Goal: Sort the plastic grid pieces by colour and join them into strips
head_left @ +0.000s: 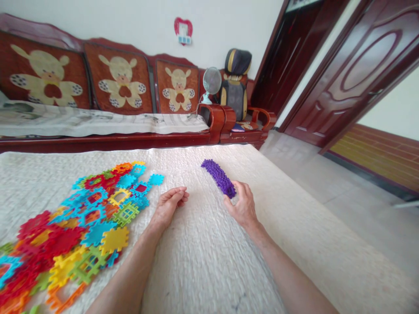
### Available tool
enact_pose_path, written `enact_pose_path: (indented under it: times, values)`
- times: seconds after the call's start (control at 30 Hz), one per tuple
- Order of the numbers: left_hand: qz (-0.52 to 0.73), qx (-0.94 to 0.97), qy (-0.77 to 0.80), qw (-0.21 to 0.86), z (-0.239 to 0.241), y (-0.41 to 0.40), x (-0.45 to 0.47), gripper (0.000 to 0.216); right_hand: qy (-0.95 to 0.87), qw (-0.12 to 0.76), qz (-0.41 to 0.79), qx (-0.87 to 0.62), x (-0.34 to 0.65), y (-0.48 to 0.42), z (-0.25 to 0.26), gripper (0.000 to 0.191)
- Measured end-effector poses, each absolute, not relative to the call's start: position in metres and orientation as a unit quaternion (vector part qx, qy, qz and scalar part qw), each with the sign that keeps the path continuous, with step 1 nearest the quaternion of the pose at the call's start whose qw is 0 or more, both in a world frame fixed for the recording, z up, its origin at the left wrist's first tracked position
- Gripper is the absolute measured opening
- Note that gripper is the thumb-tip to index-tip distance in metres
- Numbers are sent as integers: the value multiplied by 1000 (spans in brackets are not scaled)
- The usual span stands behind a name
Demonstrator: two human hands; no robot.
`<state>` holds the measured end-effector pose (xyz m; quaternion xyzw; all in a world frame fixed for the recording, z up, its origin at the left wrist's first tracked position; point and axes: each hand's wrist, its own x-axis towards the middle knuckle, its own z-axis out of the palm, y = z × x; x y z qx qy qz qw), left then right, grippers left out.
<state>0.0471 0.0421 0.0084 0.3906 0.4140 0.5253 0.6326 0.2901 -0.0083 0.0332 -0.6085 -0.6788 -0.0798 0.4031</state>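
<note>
A row of purple interlocking plastic tiles point(218, 175), stacked side by side, lies on the white quilted cloth point(203, 257). My right hand point(242, 205) grips its near end with curled fingers. My left hand point(170, 203) rests on the cloth to the left, fingers loosely curled with nothing visible in them, just right of a big heap of coloured tiles point(81, 218) in red, yellow, blue, green and orange.
A wooden sofa point(108, 126) with bear-print cushions runs along the far edge. A small fan point(211, 83) and a massage seat pad point(235, 83) stand at its right end. A dark red door point(353, 74) and grey floor lie to the right.
</note>
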Motion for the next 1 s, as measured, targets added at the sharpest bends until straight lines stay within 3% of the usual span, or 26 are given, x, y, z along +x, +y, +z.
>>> enact_pose_path:
  times: [0.23, 0.33, 0.5, 0.77, 0.87, 1.0]
  values:
    - [533, 403, 403, 625, 15, 38, 49, 33, -652, 372, -146, -644, 321, 6, 9, 49]
    - [538, 403, 402, 622, 16, 38, 49, 32, -658, 412, -163, -609, 316, 7, 12, 55]
    - [537, 391, 398, 633, 19, 39, 51, 32, -718, 457, -121, -511, 282, -6, 18, 42]
    - [545, 352, 385, 657, 17, 43, 51, 34, -823, 327, -67, -459, 260, 5, -15, 28]
    - [556, 322, 367, 672, 17, 47, 48, 35, -796, 296, -39, -526, 259, 26, -7, 22]
    - [573, 259, 336, 701, 16, 51, 44, 33, -713, 190, 14, -674, 241, 50, 17, 32]
